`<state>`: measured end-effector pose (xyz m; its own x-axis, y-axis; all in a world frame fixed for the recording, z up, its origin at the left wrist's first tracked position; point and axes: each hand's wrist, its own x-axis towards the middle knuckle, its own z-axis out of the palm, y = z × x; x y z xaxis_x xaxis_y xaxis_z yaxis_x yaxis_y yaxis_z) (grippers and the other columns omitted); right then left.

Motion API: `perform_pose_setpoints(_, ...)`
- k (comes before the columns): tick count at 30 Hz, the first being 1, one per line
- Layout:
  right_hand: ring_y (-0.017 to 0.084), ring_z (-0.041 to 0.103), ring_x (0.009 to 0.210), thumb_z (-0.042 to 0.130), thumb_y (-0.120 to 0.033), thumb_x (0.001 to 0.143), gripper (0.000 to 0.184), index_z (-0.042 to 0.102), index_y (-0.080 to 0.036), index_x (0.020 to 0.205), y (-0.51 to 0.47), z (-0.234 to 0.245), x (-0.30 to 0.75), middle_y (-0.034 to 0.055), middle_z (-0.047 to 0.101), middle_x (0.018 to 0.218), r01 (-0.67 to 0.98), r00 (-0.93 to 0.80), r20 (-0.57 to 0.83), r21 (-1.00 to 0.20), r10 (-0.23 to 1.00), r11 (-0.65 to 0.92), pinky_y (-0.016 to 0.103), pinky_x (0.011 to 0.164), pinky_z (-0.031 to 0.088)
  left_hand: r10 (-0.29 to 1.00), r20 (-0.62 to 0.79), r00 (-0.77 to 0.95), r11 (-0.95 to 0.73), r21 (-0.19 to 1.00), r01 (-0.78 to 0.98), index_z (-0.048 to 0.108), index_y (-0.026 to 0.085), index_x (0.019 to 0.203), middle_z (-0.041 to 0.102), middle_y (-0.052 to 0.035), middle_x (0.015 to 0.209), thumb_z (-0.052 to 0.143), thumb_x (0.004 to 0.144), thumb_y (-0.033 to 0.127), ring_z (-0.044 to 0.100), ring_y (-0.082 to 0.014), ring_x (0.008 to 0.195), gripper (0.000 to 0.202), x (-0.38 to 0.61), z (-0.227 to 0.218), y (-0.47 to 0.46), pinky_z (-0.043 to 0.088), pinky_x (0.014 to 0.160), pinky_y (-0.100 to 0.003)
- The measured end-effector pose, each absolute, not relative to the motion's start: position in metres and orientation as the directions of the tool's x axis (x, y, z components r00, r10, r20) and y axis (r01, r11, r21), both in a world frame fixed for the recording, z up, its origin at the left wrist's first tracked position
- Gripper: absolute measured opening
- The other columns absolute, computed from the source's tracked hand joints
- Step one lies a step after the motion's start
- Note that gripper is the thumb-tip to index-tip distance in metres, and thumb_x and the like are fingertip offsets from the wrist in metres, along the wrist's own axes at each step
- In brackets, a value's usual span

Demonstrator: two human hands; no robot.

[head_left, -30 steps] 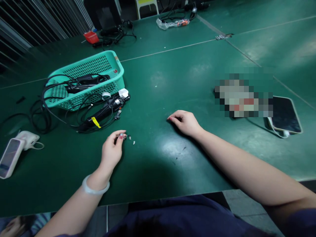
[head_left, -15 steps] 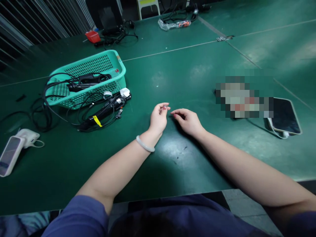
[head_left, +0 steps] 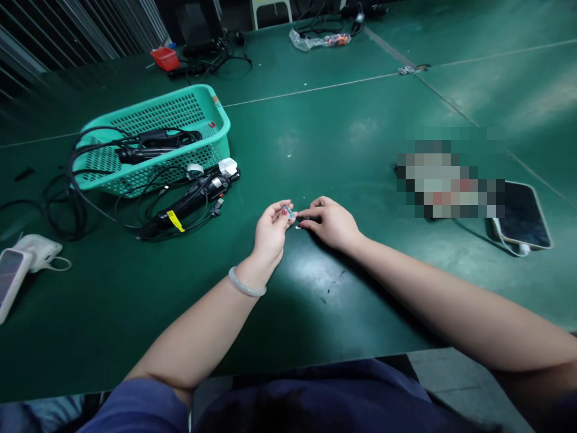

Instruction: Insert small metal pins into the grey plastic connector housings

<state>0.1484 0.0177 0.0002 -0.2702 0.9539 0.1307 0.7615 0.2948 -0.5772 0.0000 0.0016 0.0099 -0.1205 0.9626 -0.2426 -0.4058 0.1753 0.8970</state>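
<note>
My left hand [head_left: 270,231] is raised just above the green table [head_left: 315,138], its thumb and fingers pinched on a tiny pale-blue part [head_left: 290,212]. My right hand [head_left: 331,221] rests on the table close beside it, fingers curled and pinched toward the left fingertips. A very small light piece [head_left: 297,227] lies on the table between the two hands. What the right fingers hold, if anything, is too small to make out.
A teal mesh basket [head_left: 198,111] with black cables stands at the left, with a black corded tool [head_left: 193,198] lying in front of it. A white handheld device [head_left: 18,264] lies far left, a phone [head_left: 523,213] on a cable far right.
My left hand picked the small part from the table on the left and carried it right to meet my right hand. The right hand has hardly moved.
</note>
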Motion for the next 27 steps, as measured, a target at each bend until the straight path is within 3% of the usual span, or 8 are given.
perform_pose_setpoints(6,0.018,0.059,0.086,0.063,-0.021,0.081,0.011,0.074,-0.023,0.082,0.0155,-0.0038,0.1450,0.0042,0.062,0.093,0.729,-0.251,0.205,-0.603,0.946,0.324,0.031,0.078,0.047,0.969,-0.227,-0.101,0.179,0.920,-0.348,0.064,0.014,0.095,0.066,-0.0037,0.088,0.056,0.083,0.015,0.066,-0.0105,0.080,0.014,-0.0002,0.0082,0.0019,0.052,0.085,-0.030)
perform_pose_setpoints(13,0.016,0.061,0.080,0.055,-0.019,0.083,0.012,0.066,-0.021,0.079,0.0143,0.0005,0.1471,0.0023,0.067,0.082,0.504,-0.194,0.296,-0.788,0.935,0.354,0.030,0.078,0.047,0.972,-0.216,-0.090,0.182,0.940,-0.290,0.065,0.013,0.098,0.068,-0.0048,0.089,0.061,0.080,0.018,0.067,-0.0114,0.080,0.019,-0.0005,0.0087,0.0001,0.053,0.081,-0.029)
perform_pose_setpoints(16,0.015,0.061,0.073,0.056,-0.024,0.081,0.009,0.064,-0.021,0.079,0.0163,0.0001,0.1477,0.0009,0.068,0.078,0.423,-0.123,0.227,-0.869,0.966,0.257,0.031,0.075,0.048,0.973,-0.221,-0.070,0.193,0.939,-0.284,0.065,0.013,0.100,0.068,-0.0059,0.094,0.062,0.078,0.017,0.068,-0.0123,0.082,0.023,-0.0008,0.0101,-0.0012,0.052,0.083,-0.030)
perform_pose_setpoints(20,0.014,0.062,0.062,0.056,-0.027,0.078,0.008,0.059,-0.021,0.080,0.0202,-0.0022,0.1468,0.0003,0.066,0.070,0.183,-0.101,0.077,-0.979,0.992,0.094,0.030,0.066,0.052,0.978,-0.206,-0.041,0.189,0.950,-0.249,0.064,0.014,0.106,0.070,-0.0067,0.098,0.068,0.071,0.015,0.068,-0.0131,0.085,0.035,-0.0014,0.0105,-0.0022,0.051,0.086,-0.031)
perform_pose_setpoints(23,0.014,0.065,0.065,0.056,-0.029,0.076,0.010,0.057,-0.020,0.081,0.0223,-0.0028,0.1457,0.0028,0.069,0.075,0.034,-0.103,0.016,-0.999,0.995,0.020,0.030,0.067,0.055,0.980,-0.197,-0.019,0.188,0.957,-0.220,0.064,0.014,0.108,0.071,-0.0072,0.096,0.071,0.069,0.016,0.068,-0.0137,0.087,0.040,-0.0017,0.0102,-0.0027,0.049,0.091,-0.032)
perform_pose_setpoints(27,0.015,0.067,0.067,0.057,-0.031,0.076,0.011,0.057,-0.021,0.081,0.0224,-0.0015,0.1445,0.0039,0.071,0.078,0.003,-0.078,0.016,-1.000,0.997,0.016,0.032,0.070,0.056,0.979,-0.202,-0.008,0.196,0.962,-0.191,0.063,0.013,0.110,0.072,-0.0089,0.099,0.071,0.069,0.018,0.068,-0.0157,0.091,0.042,-0.0018,0.0109,-0.0030,0.049,0.094,-0.035)
